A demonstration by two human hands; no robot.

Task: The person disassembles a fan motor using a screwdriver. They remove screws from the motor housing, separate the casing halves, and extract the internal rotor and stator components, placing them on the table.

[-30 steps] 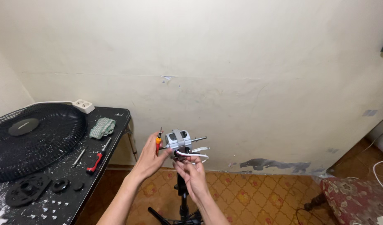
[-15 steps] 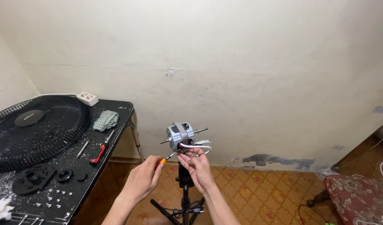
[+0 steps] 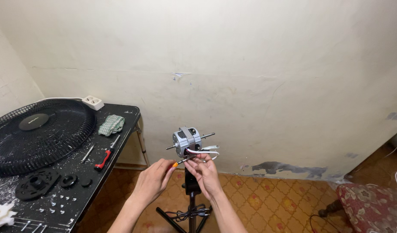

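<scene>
Left hand (image 3: 152,181) pinches a small orange-handled screwdriver (image 3: 178,163) beneath the fan motor (image 3: 187,141); right hand (image 3: 203,169) fingers grip its wires (image 3: 207,152)

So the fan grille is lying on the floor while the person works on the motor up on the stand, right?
Not quite. The head view shows the fan grille lying on the black table, not the floor. The rest holds: both hands, left and right, are at the motor on the stand.
</scene>
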